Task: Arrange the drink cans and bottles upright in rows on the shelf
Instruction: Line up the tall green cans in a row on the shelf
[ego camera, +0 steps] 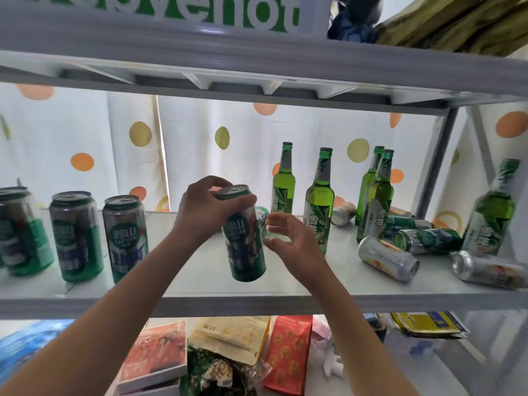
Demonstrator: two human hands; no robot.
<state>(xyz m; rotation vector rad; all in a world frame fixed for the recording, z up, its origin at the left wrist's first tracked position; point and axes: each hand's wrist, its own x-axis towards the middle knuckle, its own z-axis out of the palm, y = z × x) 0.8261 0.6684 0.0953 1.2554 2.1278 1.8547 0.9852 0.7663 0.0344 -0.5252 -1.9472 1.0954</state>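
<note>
Can (246,235) hangs near-upright above the shelf (200,302), gripped at its top by my left hand (204,208); the standing row (125,238) lies at nine o'clock. My right hand (288,238) waits spread, empty.

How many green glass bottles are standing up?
5: two mid-shelf, two overlapping further right, one far right. More may be hidden.

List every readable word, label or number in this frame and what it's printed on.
"LAOSHAN", under two Chinese characters: held can, gripped by the left hand.
Same green badge: standing can.
"yenot", cropped letters: green sign above the top shelf.
"雪花": green bottle.
"FC", partial: red box below.
Lying cans, snack bags: too blurred.
</note>
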